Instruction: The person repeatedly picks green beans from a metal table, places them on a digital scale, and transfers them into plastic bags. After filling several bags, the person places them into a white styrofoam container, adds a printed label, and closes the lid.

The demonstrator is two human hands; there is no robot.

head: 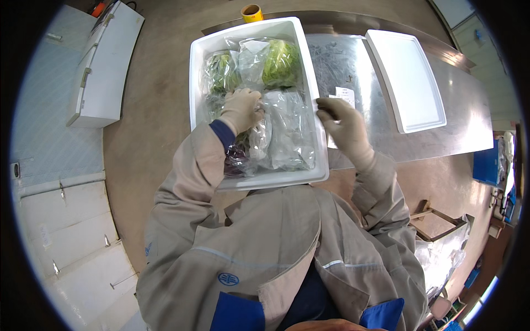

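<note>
A white foam box lies before me, holding clear-bagged vegetables. Inside it, my gloved left hand bends its fingers over the plastic near the middle; whether they pinch a bag is hidden. Leafy greens fill the bag at the far left, and a pale green lettuce-like head sits at the far right. Nearer me are a bag with purple produce and a large clear bag with unclear contents. Just outside the right wall, my gloved right hand has its thumb and fingers apart, above paper slips.
Right of the box, a white foam lid lies on the stainless steel table. A yellow tape roll stands beyond the box. White chest-like cabinets are at left. A metal-framed stand with plastic is at lower right.
</note>
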